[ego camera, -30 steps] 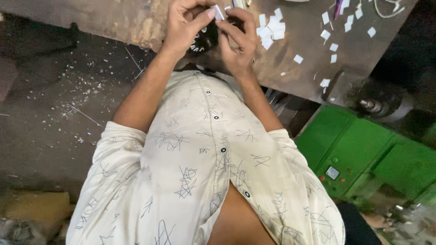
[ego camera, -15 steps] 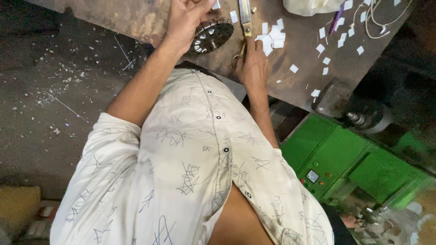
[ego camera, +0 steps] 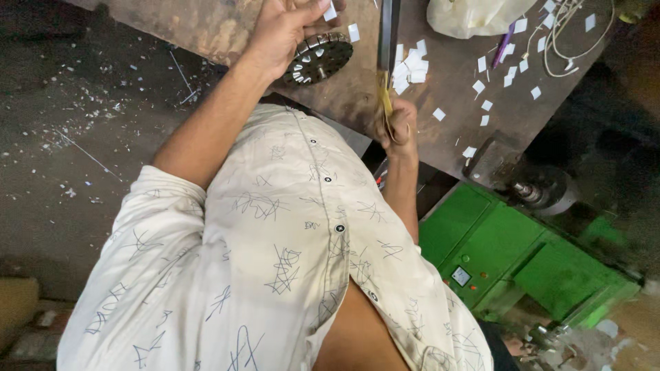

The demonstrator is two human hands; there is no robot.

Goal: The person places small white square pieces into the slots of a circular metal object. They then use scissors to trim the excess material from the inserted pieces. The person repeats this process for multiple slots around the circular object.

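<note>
Dim, flat light with dark upper corners, soft motion blur and mild wide-angle stretching at the edges

A: The left hand (ego camera: 285, 31) is cut off at the top edge, so its fingertips hardly show, and it hides part of the round slotted metal disc (ego camera: 320, 56).

B: The right hand (ego camera: 395, 124) is curled round a yellow handle (ego camera: 386, 103); the tool's far end runs out of frame. Small white paper pieces (ego camera: 410, 65) are too tiny to tell apart.
</note>
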